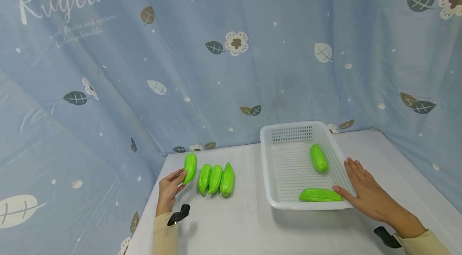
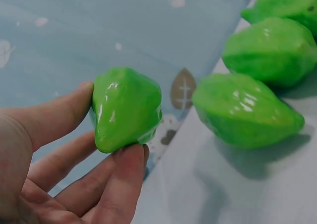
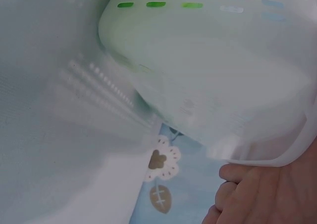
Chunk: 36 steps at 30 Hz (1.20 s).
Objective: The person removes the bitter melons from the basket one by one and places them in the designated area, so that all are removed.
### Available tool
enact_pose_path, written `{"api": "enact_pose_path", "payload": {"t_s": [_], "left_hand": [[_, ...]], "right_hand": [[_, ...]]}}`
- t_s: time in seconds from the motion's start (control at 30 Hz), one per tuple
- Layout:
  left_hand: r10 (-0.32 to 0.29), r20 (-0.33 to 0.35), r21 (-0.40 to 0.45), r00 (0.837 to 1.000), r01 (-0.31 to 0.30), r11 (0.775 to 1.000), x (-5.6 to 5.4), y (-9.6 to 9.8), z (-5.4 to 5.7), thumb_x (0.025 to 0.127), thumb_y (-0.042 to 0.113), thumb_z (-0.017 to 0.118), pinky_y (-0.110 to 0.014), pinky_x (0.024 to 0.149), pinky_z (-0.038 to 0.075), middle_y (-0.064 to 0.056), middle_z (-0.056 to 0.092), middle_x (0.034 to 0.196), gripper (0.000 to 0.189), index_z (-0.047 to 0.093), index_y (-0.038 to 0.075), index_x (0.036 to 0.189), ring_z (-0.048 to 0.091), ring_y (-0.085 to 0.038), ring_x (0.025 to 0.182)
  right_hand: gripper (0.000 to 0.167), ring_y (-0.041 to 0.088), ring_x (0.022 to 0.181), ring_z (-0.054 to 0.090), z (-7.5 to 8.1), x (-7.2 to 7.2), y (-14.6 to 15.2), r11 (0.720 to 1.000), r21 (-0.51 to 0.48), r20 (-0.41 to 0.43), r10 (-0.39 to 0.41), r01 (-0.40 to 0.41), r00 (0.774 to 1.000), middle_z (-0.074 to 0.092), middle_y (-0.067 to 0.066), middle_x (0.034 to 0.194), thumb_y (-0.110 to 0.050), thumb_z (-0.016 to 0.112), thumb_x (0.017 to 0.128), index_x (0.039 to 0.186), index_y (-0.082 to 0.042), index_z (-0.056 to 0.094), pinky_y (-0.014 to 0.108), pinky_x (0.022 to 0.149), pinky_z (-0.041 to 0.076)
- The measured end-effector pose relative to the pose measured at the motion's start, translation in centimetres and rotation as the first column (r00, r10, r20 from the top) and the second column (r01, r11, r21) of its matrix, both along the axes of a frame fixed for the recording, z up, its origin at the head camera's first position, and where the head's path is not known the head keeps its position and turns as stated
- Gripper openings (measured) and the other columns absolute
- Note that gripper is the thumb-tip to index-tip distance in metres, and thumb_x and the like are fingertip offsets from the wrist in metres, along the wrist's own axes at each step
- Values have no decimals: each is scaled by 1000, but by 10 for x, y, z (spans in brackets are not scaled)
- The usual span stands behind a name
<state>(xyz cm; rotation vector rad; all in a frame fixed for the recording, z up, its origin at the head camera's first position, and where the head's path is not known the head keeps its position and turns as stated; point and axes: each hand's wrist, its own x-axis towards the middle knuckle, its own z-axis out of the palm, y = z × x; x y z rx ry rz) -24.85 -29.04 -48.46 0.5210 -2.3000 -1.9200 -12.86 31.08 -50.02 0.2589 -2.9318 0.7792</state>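
Observation:
Raised just above the table, a glossy green ridged gourd (image 2: 126,107), resembling a bitter melon, is pinched between the thumb and fingers of my left hand (image 1: 170,189). To its right lie several like gourds side by side, the closest being a green gourd (image 1: 204,179). A white plastic basket (image 1: 264,166) stands at right. It contains an upper green gourd (image 1: 319,158) and a lower green gourd (image 1: 319,195). My right hand (image 1: 371,199) rests at the basket's right front corner, its straight fingers along the outside and the thumb over the rim.
The white table (image 1: 238,227) ends at a blue printed curtain (image 1: 288,78) behind and at both sides. The basket's perforated wall (image 3: 198,75) fills much of the right wrist view. White tabletop lies between the row of gourds and the basket.

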Motion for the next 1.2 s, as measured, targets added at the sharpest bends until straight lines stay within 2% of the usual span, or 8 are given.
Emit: {"api": "enact_pose_path", "payload": {"t_s": [0.17, 0.4, 0.77, 1.0, 1.2], "left_hand": [[7, -1, -10, 1000, -7, 1000, 0, -2, -8, 95, 25, 77, -18, 69, 59, 7, 73, 99, 54, 63, -2, 139, 67, 0, 80], [4, 21, -28, 1000, -4, 1000, -1, -3, -14, 97, 24, 76, -18, 72, 59, -4, 74, 117, 52, 63, -2, 139, 65, 2, 83], [1, 38, -25, 999, 0, 1000, -3, -7, -25, 98, 22, 73, -19, 76, 59, -20, 68, 133, 50, 61, -4, 140, 65, -1, 90], [-2, 65, -45, 998, 5, 999, -3, -9, -30, 99, 21, 72, -23, 79, 60, -19, 70, 129, 48, 62, -4, 139, 65, -1, 88], [-2, 66, -47, 998, 5, 999, -4, -9, -36, 99, 21, 73, -20, 75, 58, -22, 69, 131, 48, 62, -5, 138, 65, 0, 87]], "right_hand": [[98, 52, 158, -5, 0, 0, 0, 1000, -2, 0, -2, 2, 1000, 2, 36, 169, -53, 51, 105, 161, 11, 2, 54, 126, -23], [99, 53, 158, -3, -1, 0, 0, 1000, -3, -10, -1, 1, 1000, 4, 37, 168, -53, 53, 104, 161, 12, 4, 55, 127, -21], [99, 53, 158, -5, 0, -1, 0, 1000, -4, 1, -2, 2, 1000, 2, 37, 168, -53, 52, 105, 161, 12, 3, 54, 126, -22], [100, 54, 158, -4, 0, -1, 0, 1000, -11, -4, 1, -1, 1000, 4, 37, 168, -53, 54, 104, 161, 12, 4, 62, 127, -15], [100, 54, 157, -3, -1, -1, 0, 1000, -12, -4, 0, 0, 1000, 3, 37, 168, -53, 53, 104, 161, 12, 3, 57, 127, -20]]}}
